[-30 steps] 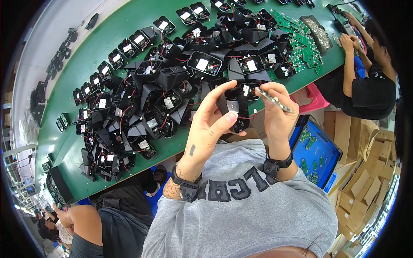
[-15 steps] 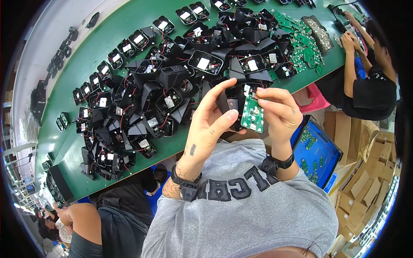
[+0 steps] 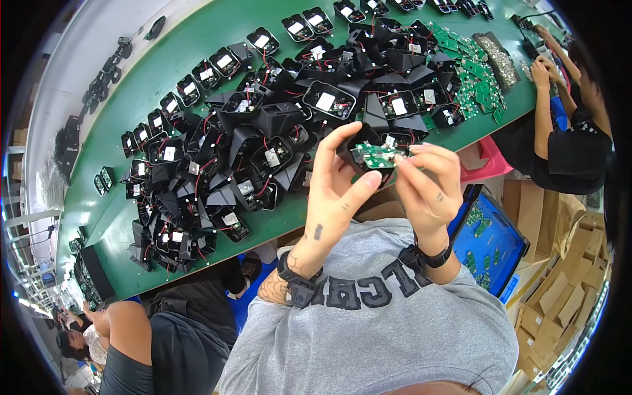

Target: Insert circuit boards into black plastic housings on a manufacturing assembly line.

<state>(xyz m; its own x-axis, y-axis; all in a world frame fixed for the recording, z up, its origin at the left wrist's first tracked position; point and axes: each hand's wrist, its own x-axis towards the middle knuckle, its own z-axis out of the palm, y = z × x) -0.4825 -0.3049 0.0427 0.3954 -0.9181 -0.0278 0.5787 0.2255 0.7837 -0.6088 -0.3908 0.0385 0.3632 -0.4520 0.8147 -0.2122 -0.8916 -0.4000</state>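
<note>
My left hand (image 3: 334,187) curls its fingers and thumb round a black plastic housing (image 3: 363,135), partly hidden by the board in front of it. With the fingertips and thumb of my right hand (image 3: 431,187) I pinch the right end of a green circuit board (image 3: 376,157). The board lies over the housing's open side, tilted so that its face shows foreshortened. Whether it touches the housing I cannot tell. Just beyond my hands, a heap of black housings (image 3: 280,118) with red wires and white labels covers much of the green table (image 3: 217,29).
Loose green circuit boards (image 3: 471,76) lie at the table's far right beside a tray of small metallic parts (image 3: 495,59). A blue tray (image 3: 494,230) with boards stands by my right arm, near cardboard boxes (image 3: 559,283). Co-workers sit at right and lower left.
The circuit board has tipped from nearly upright to almost flat and moved over the black housing. My right hand has turned with it, while my left hand keeps its grip.
</note>
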